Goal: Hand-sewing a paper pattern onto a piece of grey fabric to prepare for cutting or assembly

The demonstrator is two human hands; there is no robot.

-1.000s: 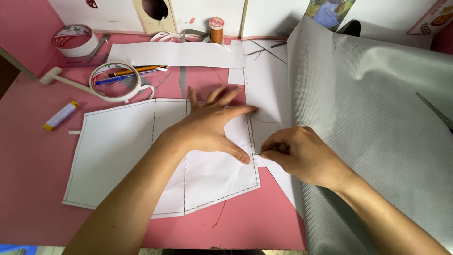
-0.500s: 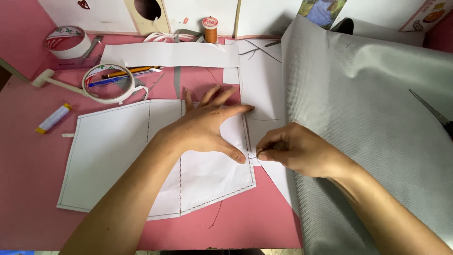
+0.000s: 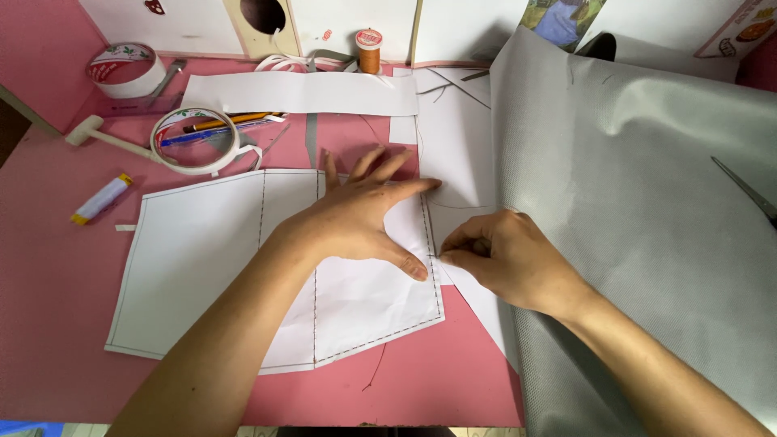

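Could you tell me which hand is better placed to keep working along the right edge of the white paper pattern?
Right. The right hand pinches at the pattern's right edge, while the left hand lies flat, holding the paper down.

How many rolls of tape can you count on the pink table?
2. One tape roll lies at the far left corner. The other tape roll lies nearer the left hand, around some pencils. More may be hidden under the grey fabric.

The light was bright and even; soft little shadows sat under the hands; nothing shone or glared; the middle was sharp; the far edges looked a bit bent.
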